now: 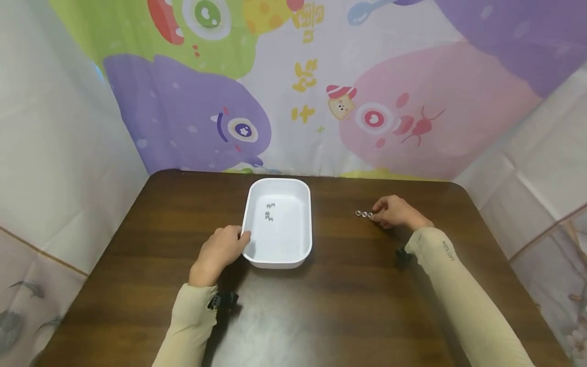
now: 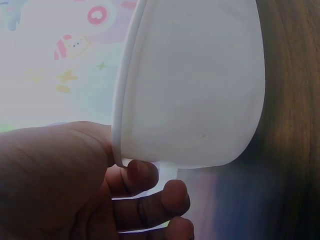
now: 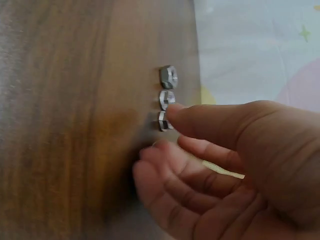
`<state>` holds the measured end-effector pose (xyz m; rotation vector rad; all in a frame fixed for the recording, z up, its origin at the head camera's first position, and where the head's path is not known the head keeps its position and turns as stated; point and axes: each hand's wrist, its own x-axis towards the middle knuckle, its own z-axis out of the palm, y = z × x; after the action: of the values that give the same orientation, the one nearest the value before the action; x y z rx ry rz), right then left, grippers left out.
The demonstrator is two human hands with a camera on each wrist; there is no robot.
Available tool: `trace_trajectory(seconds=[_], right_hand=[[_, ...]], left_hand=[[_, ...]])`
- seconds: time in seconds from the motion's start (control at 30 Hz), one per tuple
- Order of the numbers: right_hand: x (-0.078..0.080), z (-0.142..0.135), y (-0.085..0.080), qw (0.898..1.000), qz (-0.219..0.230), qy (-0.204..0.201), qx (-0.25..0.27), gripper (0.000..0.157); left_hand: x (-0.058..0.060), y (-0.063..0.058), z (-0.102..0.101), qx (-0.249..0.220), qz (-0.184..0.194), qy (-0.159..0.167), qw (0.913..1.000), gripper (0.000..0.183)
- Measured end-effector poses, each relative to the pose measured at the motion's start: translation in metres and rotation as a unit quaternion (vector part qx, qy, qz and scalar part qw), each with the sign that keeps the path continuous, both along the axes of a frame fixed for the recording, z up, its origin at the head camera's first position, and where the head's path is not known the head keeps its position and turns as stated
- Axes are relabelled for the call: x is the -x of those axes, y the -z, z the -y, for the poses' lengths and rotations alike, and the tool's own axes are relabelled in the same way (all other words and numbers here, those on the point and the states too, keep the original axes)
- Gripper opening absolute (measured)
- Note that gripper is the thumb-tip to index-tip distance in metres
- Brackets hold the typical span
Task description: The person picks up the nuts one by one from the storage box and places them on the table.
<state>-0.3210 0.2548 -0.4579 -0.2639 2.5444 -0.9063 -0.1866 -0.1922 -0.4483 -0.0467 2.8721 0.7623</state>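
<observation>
Nearest us on the dark brown, wood-grained worktop, our left hand grips the near-left rim of the white, round-cornered rectangular tray, fingers curled against its outer wall. Farther out, to the tray's right and well apart from it, our right hand is loosely bent, with a gap between thumb and fingers; we see nothing held in it. Its thumb tip is at the near end of three silver hexagonal metal nuts, lined up close together on the worktop; whether it touches one we cannot tell. About as far out, small grey pieces lie in the tray, too tiny to identify. Behind everything hangs a cartoon-printed cloth backdrop.

We judge the step to be placing or picking at the row's end; next calls for either a careful pinch on the end nut or a clean release that leaves the line undisturbed.
</observation>
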Motion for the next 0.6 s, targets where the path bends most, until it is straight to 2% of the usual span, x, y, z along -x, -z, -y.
trace_trajectory(seconds=[0.1, 0.23, 0.33, 0.6], right_hand=[[0.002, -0.003, -0.005, 1.0, -0.006, 0.003, -0.014, 0.039], [0.004, -0.001, -0.014, 0.997, -0.067, 0.004, -0.045, 0.043], [0.006, 0.003, -0.019, 0.994, -0.1, 0.006, -0.047, 0.047], [0.009, 0.02, -0.031, 0.994, -0.111, -0.002, -0.026, 0.051]], left_hand=[[0.001, 0.0, -0.002, 0.0, 0.005, 0.0, 1.0, 0.04], [0.002, 0.0, -0.002, -0.002, 0.001, 0.001, 1.0, 0.04], [0.003, -0.001, -0.002, 0.0, 0.001, -0.001, 1.0, 0.04], [0.003, -0.001, 0.0, 0.006, 0.003, 0.005, 1.0, 0.042]])
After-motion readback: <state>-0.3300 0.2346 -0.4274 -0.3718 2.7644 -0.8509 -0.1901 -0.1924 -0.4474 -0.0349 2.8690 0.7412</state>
